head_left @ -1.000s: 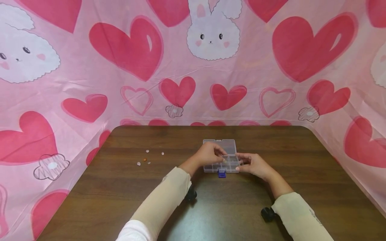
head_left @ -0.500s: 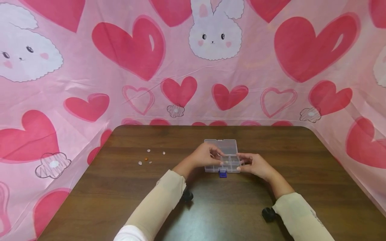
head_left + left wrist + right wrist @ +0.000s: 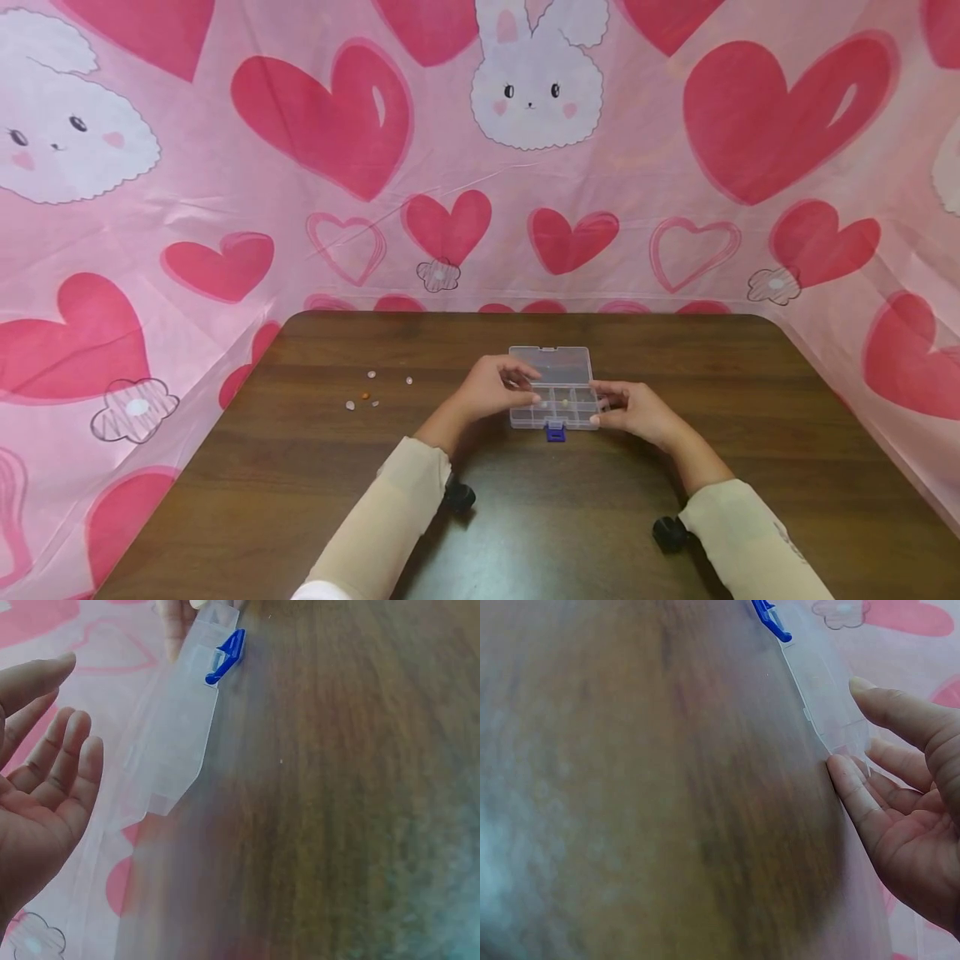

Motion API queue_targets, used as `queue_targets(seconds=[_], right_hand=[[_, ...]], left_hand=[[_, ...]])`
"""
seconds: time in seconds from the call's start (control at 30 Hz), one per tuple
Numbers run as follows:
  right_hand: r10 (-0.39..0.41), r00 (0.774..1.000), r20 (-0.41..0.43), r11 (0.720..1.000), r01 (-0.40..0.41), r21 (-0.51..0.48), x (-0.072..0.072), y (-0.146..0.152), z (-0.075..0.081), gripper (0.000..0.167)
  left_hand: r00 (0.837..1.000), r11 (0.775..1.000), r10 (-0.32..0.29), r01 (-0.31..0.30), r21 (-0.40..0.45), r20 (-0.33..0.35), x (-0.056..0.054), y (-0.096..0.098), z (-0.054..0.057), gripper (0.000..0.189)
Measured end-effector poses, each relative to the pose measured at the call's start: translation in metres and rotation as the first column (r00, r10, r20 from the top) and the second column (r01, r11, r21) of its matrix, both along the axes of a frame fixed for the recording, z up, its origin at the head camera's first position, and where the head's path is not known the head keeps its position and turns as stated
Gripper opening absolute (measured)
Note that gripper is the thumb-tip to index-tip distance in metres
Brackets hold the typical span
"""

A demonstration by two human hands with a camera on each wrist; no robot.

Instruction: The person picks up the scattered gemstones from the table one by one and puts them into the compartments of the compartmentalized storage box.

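Clear plastic box (image 3: 576, 410), one; hands (image 3: 491, 387) (image 3: 633, 410), two; loose pieces (image 3: 366, 396), five.

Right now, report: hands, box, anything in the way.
Left hand empty, at left side of clear box. Right hand holding its right end. Lid open, yellow piece inside. Nothing blocking; five small pieces loose to the left.

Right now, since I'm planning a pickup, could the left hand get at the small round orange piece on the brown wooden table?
Probably yes: the left hand looks empty, and no barrier shows between it and the small round orange piece, just brown wooden table and tiny pale pieces.
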State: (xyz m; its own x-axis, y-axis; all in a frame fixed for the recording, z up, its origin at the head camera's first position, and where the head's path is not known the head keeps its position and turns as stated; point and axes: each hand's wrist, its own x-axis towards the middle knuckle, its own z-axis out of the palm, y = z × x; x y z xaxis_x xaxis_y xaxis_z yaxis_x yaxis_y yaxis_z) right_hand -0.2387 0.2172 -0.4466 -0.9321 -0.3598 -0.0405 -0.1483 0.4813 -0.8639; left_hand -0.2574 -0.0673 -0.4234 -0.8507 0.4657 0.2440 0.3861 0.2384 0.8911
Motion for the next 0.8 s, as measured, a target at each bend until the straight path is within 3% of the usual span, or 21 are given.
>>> queue_targets(seconds=[0.43,0.67,0.8], right_hand=[[0.006,1.000,-0.006,1.000,-0.006,-0.002,0.001,0.001,0.001,0.066],[0.001,1.000,-0.005,1.000,-0.001,0.003,0.003,0.000,0.003,0.066],[-0.001,1.000,-0.001,1.000,0.001,0.003,0.003,0.000,0.003,0.066]], left_hand=[[0.999,0.997,0.028,-0.030,0.076,0.025,0.011,-0.017,-0.002,0.035],[1.000,0.997,0.028,-0.029,0.065,0.008,0.033,-0.023,0.021,0.031],[0.998,0.997,0.062,-0.061,0.056,-0.006,0.027,-0.027,0.006,0.030]])
